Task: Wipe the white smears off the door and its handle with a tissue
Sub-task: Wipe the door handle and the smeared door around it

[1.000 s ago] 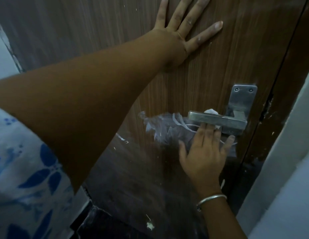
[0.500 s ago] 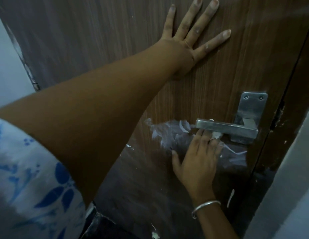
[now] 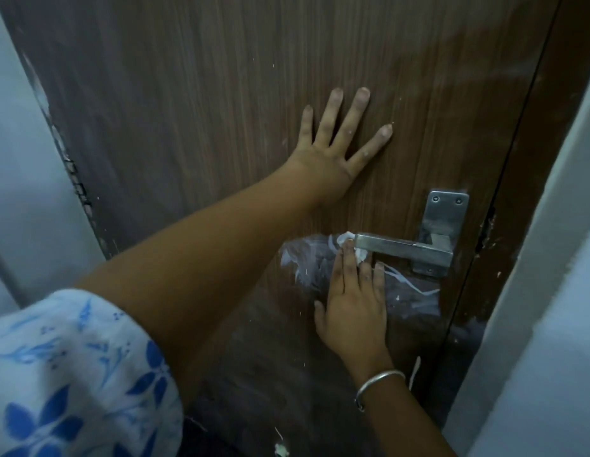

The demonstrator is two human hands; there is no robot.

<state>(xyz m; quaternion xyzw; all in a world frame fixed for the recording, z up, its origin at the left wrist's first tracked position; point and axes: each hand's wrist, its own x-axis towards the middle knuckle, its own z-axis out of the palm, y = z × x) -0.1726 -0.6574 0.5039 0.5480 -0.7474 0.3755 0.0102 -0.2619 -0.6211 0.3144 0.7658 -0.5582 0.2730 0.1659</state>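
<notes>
Nearest me, my right hand (image 3: 353, 311) has slid left beneath the handle (image 3: 405, 247). Its fingers lie straight and close together, pressing the tissue (image 3: 343, 239) against the door (image 3: 188, 110), now at the lever's free end rather than under its middle. White smears (image 3: 300, 262) still streak the wood left of the tissue and lower right of the lever, so I judge the wiping far from done. Farther up, my left hand (image 3: 336, 150) stays spread flat on the door, bracing it.

No writing, brand or number can be read here. The door (image 3: 221, 127) and its handle (image 3: 402, 247) show none.
</notes>
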